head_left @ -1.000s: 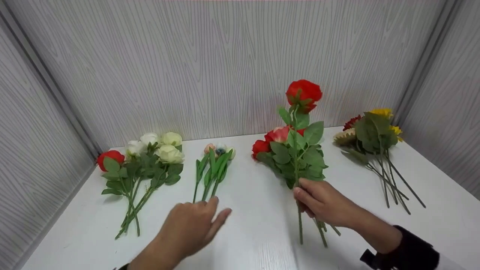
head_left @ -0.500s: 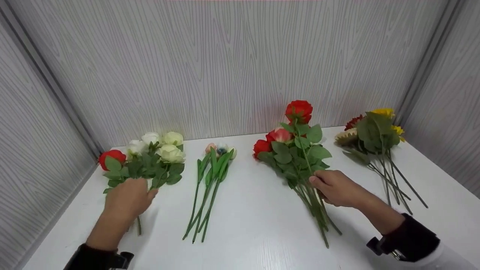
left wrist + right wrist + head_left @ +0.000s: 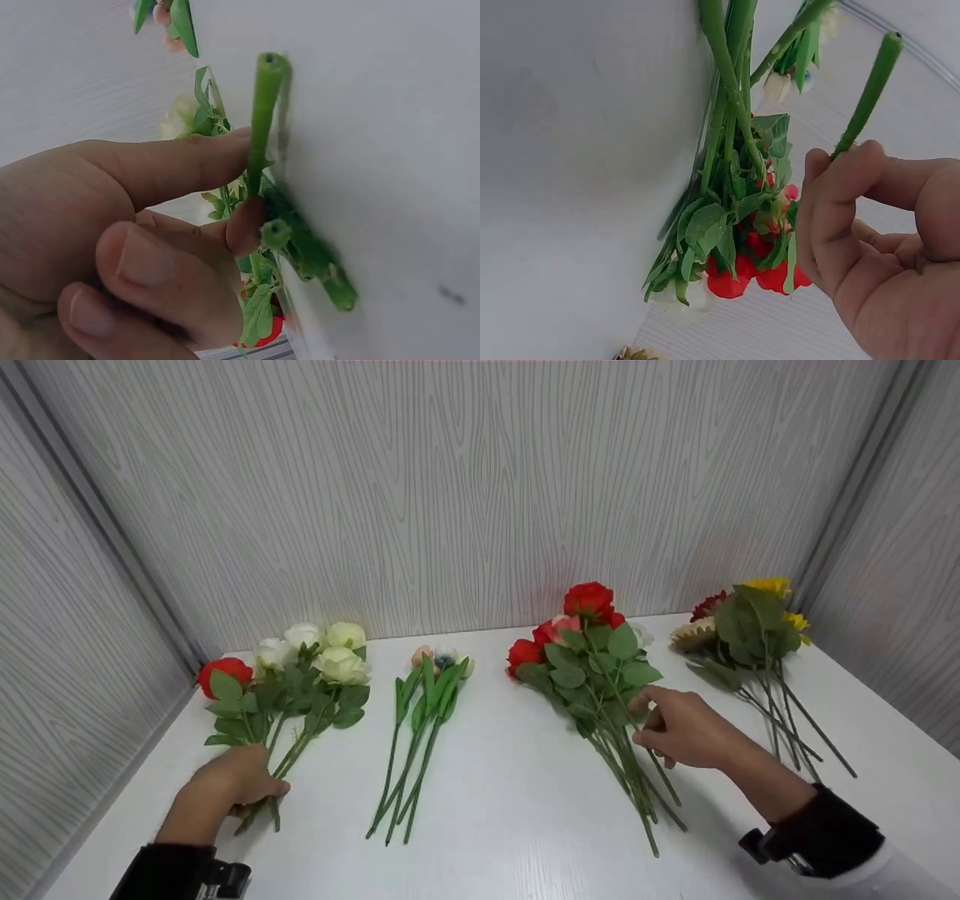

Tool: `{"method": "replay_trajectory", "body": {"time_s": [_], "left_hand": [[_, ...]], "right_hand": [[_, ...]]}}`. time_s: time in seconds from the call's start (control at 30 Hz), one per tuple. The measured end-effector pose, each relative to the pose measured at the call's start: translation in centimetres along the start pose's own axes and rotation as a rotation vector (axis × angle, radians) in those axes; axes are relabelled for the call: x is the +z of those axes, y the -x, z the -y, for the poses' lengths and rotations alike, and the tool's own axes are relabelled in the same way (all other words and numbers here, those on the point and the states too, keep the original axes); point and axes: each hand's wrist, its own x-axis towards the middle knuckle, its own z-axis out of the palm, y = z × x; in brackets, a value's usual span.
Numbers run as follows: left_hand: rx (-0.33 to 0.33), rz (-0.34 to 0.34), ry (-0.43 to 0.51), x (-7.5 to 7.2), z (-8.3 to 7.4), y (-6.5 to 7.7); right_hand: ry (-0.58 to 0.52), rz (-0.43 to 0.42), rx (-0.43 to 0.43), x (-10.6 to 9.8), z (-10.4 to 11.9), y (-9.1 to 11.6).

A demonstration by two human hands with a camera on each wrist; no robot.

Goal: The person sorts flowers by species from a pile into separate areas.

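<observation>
At the left, my left hand (image 3: 229, 784) reaches down to the crossed stems of a bunch with white roses (image 3: 300, 636) and one red rose (image 3: 225, 676). In the left wrist view, thumb and forefinger pinch a single green stem (image 3: 264, 105), apparently the red rose's. Other stem ends (image 3: 341, 289) lie beside it. My right hand (image 3: 686, 727) is at the stem of a red rose (image 3: 589, 600) lying over the right-hand rose bunch (image 3: 566, 675). Its fingers curl by this stem (image 3: 871, 94), with thumb and forefinger looking parted in the head view; whether they still grip it is unclear.
Between the two rose bunches lie several tulips (image 3: 431, 690) with crossed stems. At the far right is a bunch with yellow and dark red flowers (image 3: 754, 622). Everything lies on a white table (image 3: 510, 810) enclosed by grey-patterned panels (image 3: 480, 495).
My left hand has moved left from the tulips to the left bunch's stems, then down along them. My right hand has lowered the red rose onto its bunch, and its fingers look looser.
</observation>
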Motion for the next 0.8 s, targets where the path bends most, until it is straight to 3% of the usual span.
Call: {"method": "replay_trajectory", "body": {"time_s": [0.33,0.53,0.8], "left_hand": [[0.071,-0.06,-0.124,0.0,0.3,-0.7],[0.062,-0.255,-0.092,-0.2,0.0,-1.0],[0.093,-0.536,-0.04,-0.2,-2.3,-0.3]], "right_hand": [[0.106,0.099,-0.099,0.5,0.0,-0.2],[0.145,0.101,-0.138,0.5,0.0,-0.2],[0.145,0.09,-0.112,0.6,0.2,0.0]]}}
